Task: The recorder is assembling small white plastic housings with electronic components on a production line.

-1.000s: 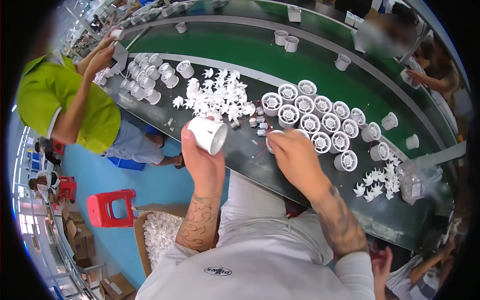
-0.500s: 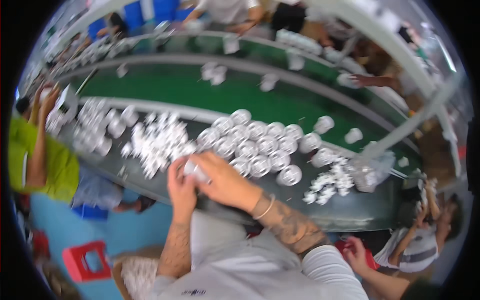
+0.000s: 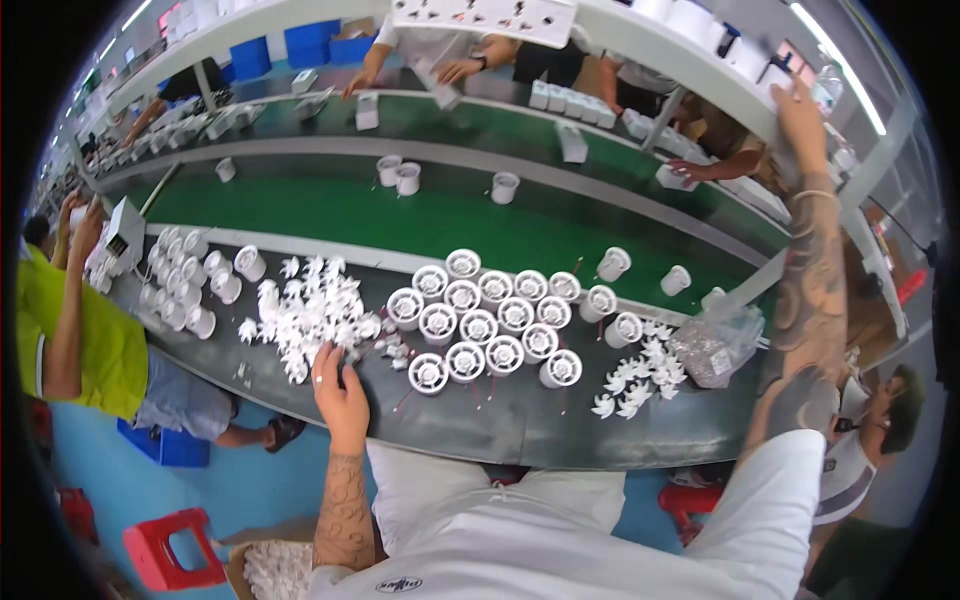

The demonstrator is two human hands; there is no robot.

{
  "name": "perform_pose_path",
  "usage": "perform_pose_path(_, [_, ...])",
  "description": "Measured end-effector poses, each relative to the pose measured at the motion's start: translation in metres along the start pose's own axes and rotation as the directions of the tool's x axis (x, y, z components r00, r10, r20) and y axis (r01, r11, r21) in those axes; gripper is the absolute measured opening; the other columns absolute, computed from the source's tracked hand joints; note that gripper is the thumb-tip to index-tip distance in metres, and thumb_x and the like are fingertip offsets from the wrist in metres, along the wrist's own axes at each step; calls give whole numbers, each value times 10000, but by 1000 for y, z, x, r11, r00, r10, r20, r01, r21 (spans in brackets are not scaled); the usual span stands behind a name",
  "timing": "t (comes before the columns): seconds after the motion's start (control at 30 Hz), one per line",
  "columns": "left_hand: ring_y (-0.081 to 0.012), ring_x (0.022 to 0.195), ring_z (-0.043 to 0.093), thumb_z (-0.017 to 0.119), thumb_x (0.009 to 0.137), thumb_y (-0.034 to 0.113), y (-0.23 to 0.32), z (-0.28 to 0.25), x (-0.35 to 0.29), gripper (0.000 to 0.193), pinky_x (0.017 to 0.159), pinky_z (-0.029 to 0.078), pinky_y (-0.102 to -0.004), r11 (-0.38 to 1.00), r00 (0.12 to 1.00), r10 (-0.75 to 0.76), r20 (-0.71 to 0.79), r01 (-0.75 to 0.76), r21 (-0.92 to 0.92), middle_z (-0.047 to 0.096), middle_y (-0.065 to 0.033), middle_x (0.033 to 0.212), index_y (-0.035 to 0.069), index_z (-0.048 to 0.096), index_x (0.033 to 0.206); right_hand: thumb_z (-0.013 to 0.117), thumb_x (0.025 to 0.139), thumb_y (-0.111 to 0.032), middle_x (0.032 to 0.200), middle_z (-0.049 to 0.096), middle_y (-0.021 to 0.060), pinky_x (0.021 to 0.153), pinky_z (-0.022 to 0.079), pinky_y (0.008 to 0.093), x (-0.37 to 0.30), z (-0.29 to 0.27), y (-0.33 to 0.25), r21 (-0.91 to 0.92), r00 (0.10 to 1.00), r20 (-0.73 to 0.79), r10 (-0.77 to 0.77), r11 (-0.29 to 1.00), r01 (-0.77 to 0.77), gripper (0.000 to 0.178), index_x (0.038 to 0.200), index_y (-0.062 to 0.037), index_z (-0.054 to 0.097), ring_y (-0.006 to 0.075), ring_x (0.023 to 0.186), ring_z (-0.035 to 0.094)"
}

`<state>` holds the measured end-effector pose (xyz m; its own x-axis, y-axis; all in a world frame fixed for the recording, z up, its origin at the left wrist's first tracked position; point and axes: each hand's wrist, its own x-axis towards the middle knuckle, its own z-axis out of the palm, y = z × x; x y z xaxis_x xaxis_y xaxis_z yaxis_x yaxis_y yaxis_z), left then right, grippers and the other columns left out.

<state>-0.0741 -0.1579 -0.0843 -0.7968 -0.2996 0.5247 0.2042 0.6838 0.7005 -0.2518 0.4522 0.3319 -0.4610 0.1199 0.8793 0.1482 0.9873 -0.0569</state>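
My left hand rests at the near edge of a heap of small white fan impellers, fingers apart. Its fingertips touch the heap close to a few small greyish pieces. Raised far to the right, my right hand is up at the overhead shelf, its fingers bent around a small dark-topped thing whose kind I cannot make out. Rows of round white fan housings, some with thin red wires showing, stand on the dark table between my arms.
A green conveyor belt carrying several white cups runs beyond the table. More impellers lie right, beside a clear plastic bag. A metal post rises there. A person in a yellow-green shirt works at left.
My hands have parted from the white piece they held together. The right swung up and right to the shelf; the left settled by the impeller heap. The white piece is no longer between them.
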Motion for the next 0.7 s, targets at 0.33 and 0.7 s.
perform_pose_path(0.33, [-379, 1282, 421, 626, 830, 150, -36, -10, 36, 320, 1063, 283, -563, 837, 967, 204, 154, -254, 485, 490, -181, 1365, 97, 639, 1145, 590, 898, -124, 1054, 693, 119, 856, 497, 335, -213, 6, -113, 376, 934, 238, -267, 912, 165, 271, 1141, -24, 654, 244, 950, 662])
perform_pose_path(0.7, [-394, 1225, 472, 677, 822, 74, -19, -6, 39, 125, 1023, 363, -481, 861, 947, 297, 122, -321, 394, 575, -163, 1246, 38, 647, 938, 734, 751, -128, 1100, 623, 166, 906, 485, 351, -326, 125, -92, 496, 785, 569, -245, 864, -90, 516, 1230, -23, 574, 309, 1017, 617])
